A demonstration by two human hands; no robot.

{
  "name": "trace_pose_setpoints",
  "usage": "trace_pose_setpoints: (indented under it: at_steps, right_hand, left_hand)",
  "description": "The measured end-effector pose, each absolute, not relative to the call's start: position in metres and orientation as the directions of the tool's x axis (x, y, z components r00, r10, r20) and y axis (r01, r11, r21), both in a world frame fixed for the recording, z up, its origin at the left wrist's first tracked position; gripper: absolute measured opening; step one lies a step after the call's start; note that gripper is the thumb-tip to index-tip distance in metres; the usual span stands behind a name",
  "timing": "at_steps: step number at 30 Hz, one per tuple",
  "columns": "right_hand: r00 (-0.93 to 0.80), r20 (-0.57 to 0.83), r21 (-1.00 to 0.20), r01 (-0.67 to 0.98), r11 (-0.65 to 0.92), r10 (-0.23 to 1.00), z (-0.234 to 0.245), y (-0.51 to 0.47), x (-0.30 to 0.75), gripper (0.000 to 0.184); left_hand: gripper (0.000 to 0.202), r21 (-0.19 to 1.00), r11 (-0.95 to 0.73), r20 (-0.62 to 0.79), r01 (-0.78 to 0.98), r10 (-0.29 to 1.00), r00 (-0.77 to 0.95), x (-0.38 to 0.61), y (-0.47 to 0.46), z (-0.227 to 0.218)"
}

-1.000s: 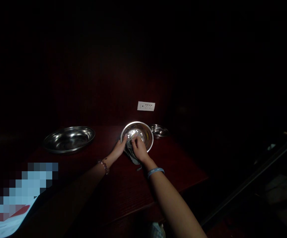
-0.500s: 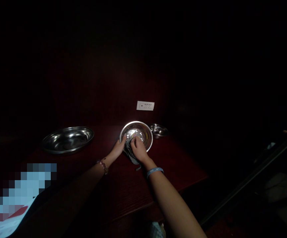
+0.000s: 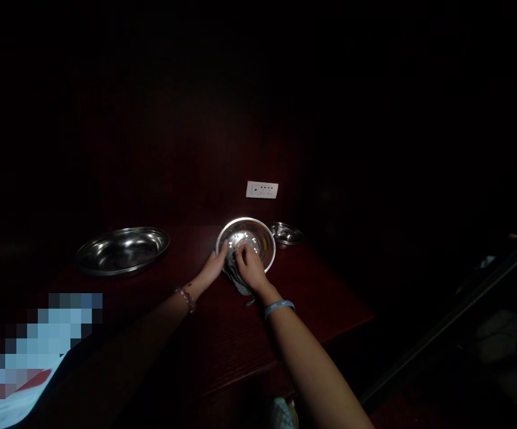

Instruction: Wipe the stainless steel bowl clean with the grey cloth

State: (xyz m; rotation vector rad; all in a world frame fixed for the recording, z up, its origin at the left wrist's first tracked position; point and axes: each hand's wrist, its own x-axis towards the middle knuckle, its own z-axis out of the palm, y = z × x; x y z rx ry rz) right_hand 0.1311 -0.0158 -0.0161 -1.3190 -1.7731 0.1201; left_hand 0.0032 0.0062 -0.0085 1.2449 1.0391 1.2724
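Observation:
A shiny steel bowl [image 3: 265, 241] is tilted toward me above the dark red table. My left hand [image 3: 214, 265] grips its left rim, thumb on the inside and fingers behind. Inside the bowl, my right hand [image 3: 250, 265] has its fingers closed on a grey patterned cloth [image 3: 237, 281]. Part of the cloth hangs over the bowl's near edge, with a small loop at its end. My right fingers press the cloth near the bowl's inner surface; the fingertips are partly hidden.
A wide steel basin [image 3: 124, 253] sits on the table [image 3: 223, 333] at left. A smaller steel bowl [image 3: 287, 233] stands behind the held bowl at right. A white wall socket [image 3: 262, 190] is on the dark back wall. A pale blue pixelated shape [image 3: 39, 369] covers the lower left.
My right hand with the cloth has shifted very slightly inside the bowl. The left hand and the bowl stay almost where they were.

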Motion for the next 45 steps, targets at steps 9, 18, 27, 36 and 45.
trace_pose_setpoints:
  at_steps: [9,18,27,36,45]
  right_hand:
    - [0.002,0.564,-0.577,0.716,0.393,0.826,-0.0131,-0.018,0.1294,0.017]
    - [-0.016,0.548,-0.578,0.715,0.392,0.836,-0.0136,-0.0179,0.1293,0.014]
    - [-0.019,0.557,-0.596,0.687,0.415,0.83,-0.0125,-0.0185,0.1295,0.016]
    - [-0.06,0.581,-0.544,0.714,0.442,0.811,-0.0134,-0.0172,0.1312,0.018]
    - [-0.057,0.562,-0.522,0.75,0.407,0.825,-0.0089,-0.0223,0.1297,0.014]
  left_hand:
    - [0.048,0.989,-0.119,0.127,-0.092,0.988,0.083,0.0022,0.008,-0.0122]
    - [0.042,0.986,-0.131,0.138,-0.1,0.988,0.063,0.0026,0.0064,-0.0101]
    - [0.043,0.99,-0.104,0.112,-0.097,0.99,0.082,0.002,0.0047,-0.0076]
    - [0.048,0.988,-0.125,0.131,-0.086,0.989,0.073,0.0028,0.0056,-0.009]
    - [0.044,0.99,-0.116,0.123,-0.08,0.989,0.081,0.0038,0.0037,-0.0059]
